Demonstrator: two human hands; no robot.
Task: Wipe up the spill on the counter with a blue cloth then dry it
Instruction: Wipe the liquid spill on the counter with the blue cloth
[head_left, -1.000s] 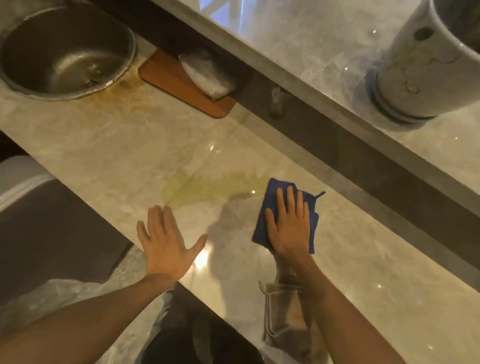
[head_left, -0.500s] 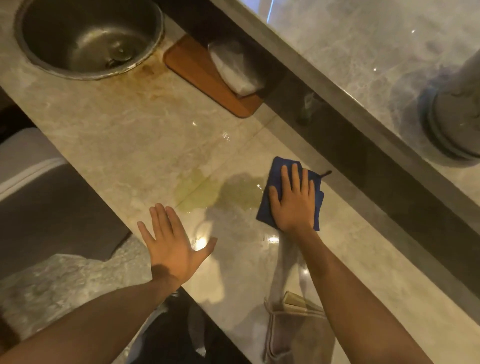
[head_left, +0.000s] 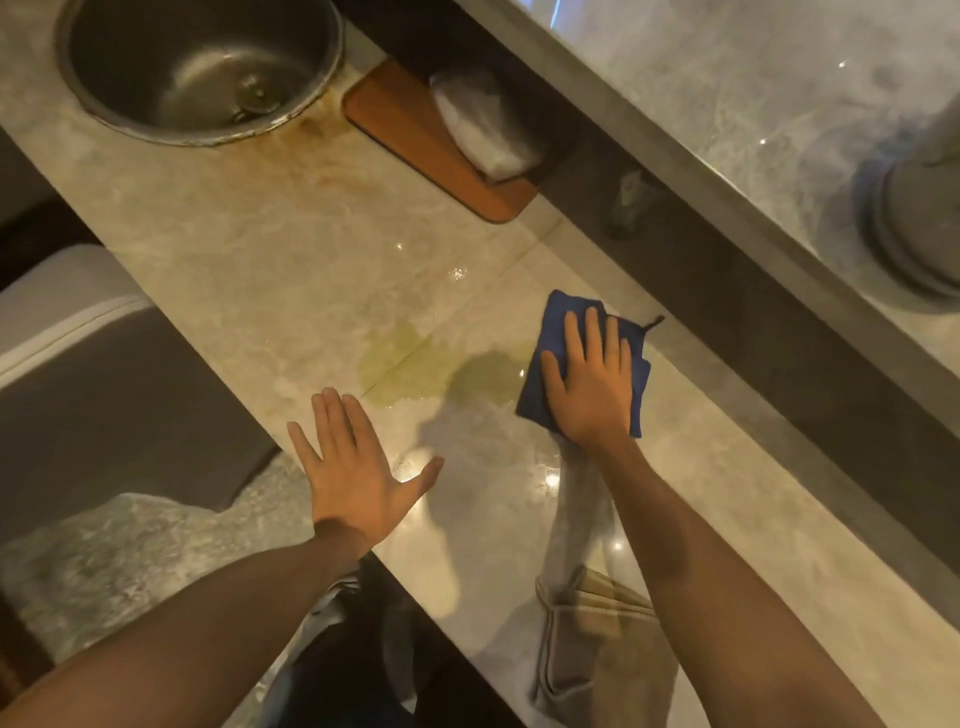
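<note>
A yellow-green spill (head_left: 415, 369) lies on the pale marble counter (head_left: 249, 249). My right hand (head_left: 589, 384) presses flat on a folded blue cloth (head_left: 535, 387) at the spill's right edge, fingers spread over it. My left hand (head_left: 353, 467) rests flat on the counter near its front edge, just below the spill, fingers apart and holding nothing. A beige cloth (head_left: 587, 644) lies on the counter under my right forearm.
A round steel sink (head_left: 202, 67) is set in the counter at the far left, with brown stains beside it. An orange tray (head_left: 410, 140) holds a white packet (head_left: 483, 124). A raised ledge (head_left: 727, 171) runs behind, with a grey pot base (head_left: 914, 228).
My right hand has slid the blue cloth away from me across the counter, at the spill's right edge. My left hand has stayed flat by the front edge.
</note>
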